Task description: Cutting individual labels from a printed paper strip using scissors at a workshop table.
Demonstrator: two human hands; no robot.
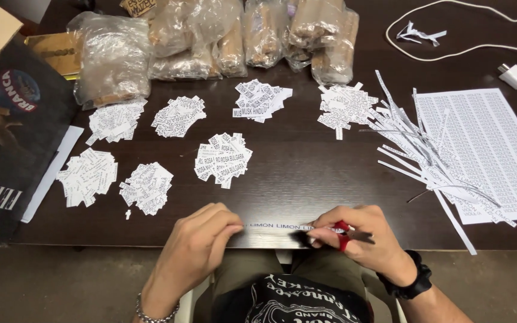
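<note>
1. Left hand (195, 242) pinches the left end of a thin paper strip (273, 226); grip clenched on the strip, fingertips meeting at the tabletop's (306, 173) near edge.
2. Right hand (360, 239) holds small red-handled scissors (343, 234); grip clenched on the handles, fingers through the loops. Blades blurred, pointing left toward the strip's right end.
3. Key relation: the strip's long axis runs left-right between the 2 grips, along the near edge. Right grip sits at its right end, left grip at its left end; both touch or nearly touch it.
4. Beyond the grips: 7 heaps of small cut paper slips (222, 158), well apart from the hands.
5. Right of and beyond the right grip: a fan of long uncut strips (426, 158) lying over a printed sheet (492, 149).
6. Far edge: clear plastic bags (115, 57), bundled brownish contents; exact kind unclear.
7. Far right: white charger with cable (514, 76). Far left: dark printed box (13, 137).
</note>
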